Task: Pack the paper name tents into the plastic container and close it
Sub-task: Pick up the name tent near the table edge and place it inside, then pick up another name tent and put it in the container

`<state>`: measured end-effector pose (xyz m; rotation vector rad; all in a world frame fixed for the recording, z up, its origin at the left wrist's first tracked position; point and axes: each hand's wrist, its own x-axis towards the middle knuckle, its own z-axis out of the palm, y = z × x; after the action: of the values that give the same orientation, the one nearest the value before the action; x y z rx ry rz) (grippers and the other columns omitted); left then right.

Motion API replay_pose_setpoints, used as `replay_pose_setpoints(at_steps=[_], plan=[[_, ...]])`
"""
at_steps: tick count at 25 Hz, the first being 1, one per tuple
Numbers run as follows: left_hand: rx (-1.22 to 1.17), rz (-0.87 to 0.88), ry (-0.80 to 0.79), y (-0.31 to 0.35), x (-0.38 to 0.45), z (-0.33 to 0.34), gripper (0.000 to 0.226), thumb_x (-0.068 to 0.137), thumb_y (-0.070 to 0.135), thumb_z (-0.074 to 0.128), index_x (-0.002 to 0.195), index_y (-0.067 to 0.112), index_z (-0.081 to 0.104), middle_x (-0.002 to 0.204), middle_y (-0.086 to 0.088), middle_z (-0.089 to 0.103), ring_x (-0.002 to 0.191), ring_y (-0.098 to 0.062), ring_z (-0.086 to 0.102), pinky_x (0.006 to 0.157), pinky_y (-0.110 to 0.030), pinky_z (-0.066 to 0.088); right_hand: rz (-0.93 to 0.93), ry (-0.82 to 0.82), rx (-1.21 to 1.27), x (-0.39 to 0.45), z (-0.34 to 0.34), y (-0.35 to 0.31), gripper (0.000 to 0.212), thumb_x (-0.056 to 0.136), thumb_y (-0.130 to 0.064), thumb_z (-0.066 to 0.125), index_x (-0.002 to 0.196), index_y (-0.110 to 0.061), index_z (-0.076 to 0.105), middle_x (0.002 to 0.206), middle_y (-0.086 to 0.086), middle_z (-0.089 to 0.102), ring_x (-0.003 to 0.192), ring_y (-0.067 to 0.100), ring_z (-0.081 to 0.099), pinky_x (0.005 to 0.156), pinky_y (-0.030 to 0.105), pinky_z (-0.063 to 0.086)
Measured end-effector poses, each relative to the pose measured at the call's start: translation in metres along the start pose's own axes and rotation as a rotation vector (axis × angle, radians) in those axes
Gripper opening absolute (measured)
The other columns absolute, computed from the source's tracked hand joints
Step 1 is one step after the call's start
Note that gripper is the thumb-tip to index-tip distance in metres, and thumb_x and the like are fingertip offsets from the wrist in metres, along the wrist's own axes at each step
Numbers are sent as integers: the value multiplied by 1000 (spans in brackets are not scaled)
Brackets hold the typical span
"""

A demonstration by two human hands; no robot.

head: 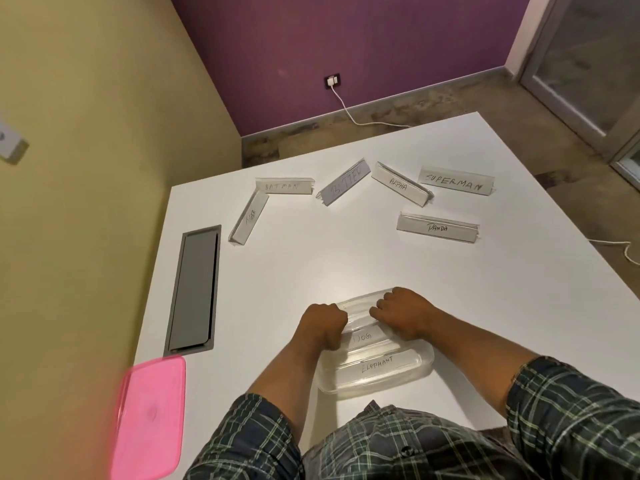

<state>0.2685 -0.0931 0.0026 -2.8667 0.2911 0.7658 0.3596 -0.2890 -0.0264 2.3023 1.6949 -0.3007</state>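
Over the clear plastic container (375,372), both hands, left (323,323) and right (403,311), each in a curled grip, apparently pinch a light, crushable name tent (358,315) by its ends.

Sitting open at the near edge of the white table: a clear, rounded-rectangular plastic container (377,372). Lying inside it, side by side: a folded white paper name tent reading ELEPHANT (378,364) nearest the body, and behind it one reading DOG (363,337). Resting across the far rim, a third tent (360,311), its writing hidden.

Lying on the tabletop well beyond the container, loosely fanned in an arc: TIGER (248,218) touching BATMAN (284,186) at one corner, then BITTER (344,187), ALPHA (400,184), SUPERMAN (455,181), and PANDA (438,227) nearer.

Lying flat at the table's near left corner, apart from the container: a pink translucent plastic lid (149,417).
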Motion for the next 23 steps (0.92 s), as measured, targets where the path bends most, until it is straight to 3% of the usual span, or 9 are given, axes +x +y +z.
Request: replay_pose_setpoints(at_steps=[2,5,7,9,11,13,16,19,23], plan=[[-39,24,83,-5,8,-18,21,81,35,56,76,15,63,83,-10,67,75,-34,67,60,-28,37,-48,94,61,-2,-6,4,26,89,-32,60,107,-13,58,97,7,66,89,32,63,78,38,46],[-191,-28,232,-10,27,-48,34,80,42,50,65,13,60,65,-4,65,62,-27,60,56,-26,38,-100,480,127,-5,-11,12,26,89,-42,68,86,-16,65,73,1,62,62,25,59,55,32,43],[-338,-92,331,-10,45,-68,35,79,43,49,61,14,58,58,-2,62,57,-22,52,55,-25,36,14,658,226,-7,-16,26,25,92,-41,64,81,-19,68,68,-2,60,58,21,55,51,30,40],[-461,-154,384,-8,67,-86,34,80,42,51,61,15,58,58,-1,62,57,-21,52,55,-25,36,249,741,371,-12,-21,47,28,95,-43,57,80,-23,70,67,-7,60,59,18,56,52,30,44],[-542,-169,369,-5,90,-100,28,81,39,54,68,16,61,65,0,65,65,-23,60,57,-25,39,516,728,517,-21,-22,75,28,95,-47,55,82,-27,70,67,-9,59,63,16,60,55,29,46],[-582,-155,310,-3,112,-109,20,83,37,57,87,20,66,85,1,71,84,-24,66,66,-28,45,739,664,663,-31,-16,103,19,93,-45,59,87,-29,68,71,-11,60,71,14,62,59,27,44],[-601,-126,211,0,150,-117,42,89,35,58,126,17,58,118,-6,68,113,-26,60,87,-35,49,1021,562,890,-45,2,147,11,88,-36,66,97,-29,65,81,-11,64,84,17,64,70,30,47],[-644,-149,140,7,185,-123,56,90,35,58,139,10,47,134,-12,57,126,-31,52,98,-40,46,1201,478,994,-55,24,179,44,81,-27,76,120,-21,58,109,2,63,102,26,64,86,38,52],[-751,-157,83,16,225,-126,73,85,36,69,145,7,38,136,-18,53,127,-35,52,103,-43,45,1332,373,1056,-62,52,207,81,70,-25,83,141,-17,43,135,12,52,122,33,56,99,46,49]])
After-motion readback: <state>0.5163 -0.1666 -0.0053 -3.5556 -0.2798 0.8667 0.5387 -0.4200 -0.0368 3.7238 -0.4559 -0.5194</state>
